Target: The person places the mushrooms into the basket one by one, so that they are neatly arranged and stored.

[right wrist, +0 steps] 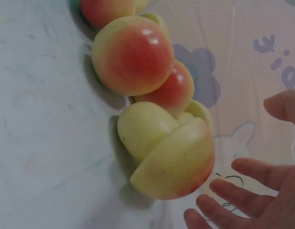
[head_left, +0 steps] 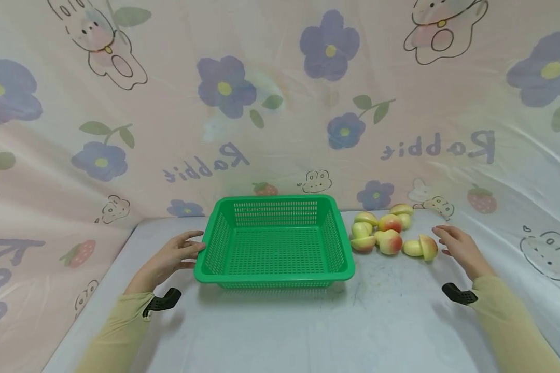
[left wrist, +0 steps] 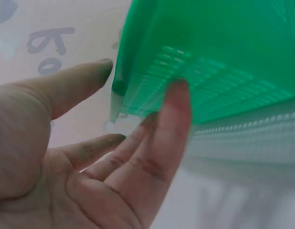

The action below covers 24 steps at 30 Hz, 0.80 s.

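A green plastic basket (head_left: 275, 277) with slotted sides stands upright at the middle of the table. At its left end is my left hand (head_left: 173, 259), fingers spread and slightly bent beside the rim. In the left wrist view, the thumb lies just outside the basket's rim (left wrist: 119, 90) and the other fingers reach beneath it; contact is hard to judge. My right hand (head_left: 462, 248) hovers with loose, parted fingers, holding nothing. Just left of it lies the nearest mushroom-shaped piece (head_left: 428, 247), pale yellow with a reddish cap, apart from the fingertips (right wrist: 216, 185).
Several more mushroom-shaped pieces (head_left: 390, 242) lie clustered between the basket and my right hand. Behind the white table (head_left: 308, 331) hangs a pink printed cloth (head_left: 280, 145), which also closes in both sides. A black wrist mount (head_left: 458, 293) juts from the right sleeve.
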Each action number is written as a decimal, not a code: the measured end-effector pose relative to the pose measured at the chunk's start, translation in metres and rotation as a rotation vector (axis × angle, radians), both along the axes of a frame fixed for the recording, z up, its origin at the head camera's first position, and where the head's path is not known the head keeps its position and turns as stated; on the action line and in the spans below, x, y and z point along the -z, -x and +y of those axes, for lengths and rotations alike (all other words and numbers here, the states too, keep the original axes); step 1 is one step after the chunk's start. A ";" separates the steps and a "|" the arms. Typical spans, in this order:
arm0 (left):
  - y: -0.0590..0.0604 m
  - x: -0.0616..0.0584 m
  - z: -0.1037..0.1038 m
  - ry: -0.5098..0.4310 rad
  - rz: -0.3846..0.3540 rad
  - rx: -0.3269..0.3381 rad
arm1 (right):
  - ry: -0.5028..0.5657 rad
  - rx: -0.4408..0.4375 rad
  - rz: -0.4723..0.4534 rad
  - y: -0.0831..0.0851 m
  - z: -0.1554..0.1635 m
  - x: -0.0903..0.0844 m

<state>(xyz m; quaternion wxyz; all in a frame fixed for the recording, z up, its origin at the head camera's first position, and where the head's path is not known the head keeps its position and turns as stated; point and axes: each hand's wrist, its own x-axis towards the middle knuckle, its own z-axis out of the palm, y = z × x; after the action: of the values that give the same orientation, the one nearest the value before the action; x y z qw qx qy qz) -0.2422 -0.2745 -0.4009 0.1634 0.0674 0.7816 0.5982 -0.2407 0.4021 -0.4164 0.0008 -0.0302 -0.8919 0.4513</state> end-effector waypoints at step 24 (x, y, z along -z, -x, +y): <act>-0.002 -0.002 0.004 -0.058 0.009 0.043 | 0.106 0.006 -0.246 0.012 -0.001 0.024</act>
<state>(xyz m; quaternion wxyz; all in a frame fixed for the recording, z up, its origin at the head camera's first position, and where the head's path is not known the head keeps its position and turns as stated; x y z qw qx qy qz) -0.2399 -0.2702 -0.3993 0.1708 0.0913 0.7632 0.6165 -0.2527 0.4008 -0.4404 -0.1087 -0.0879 -0.8601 0.4906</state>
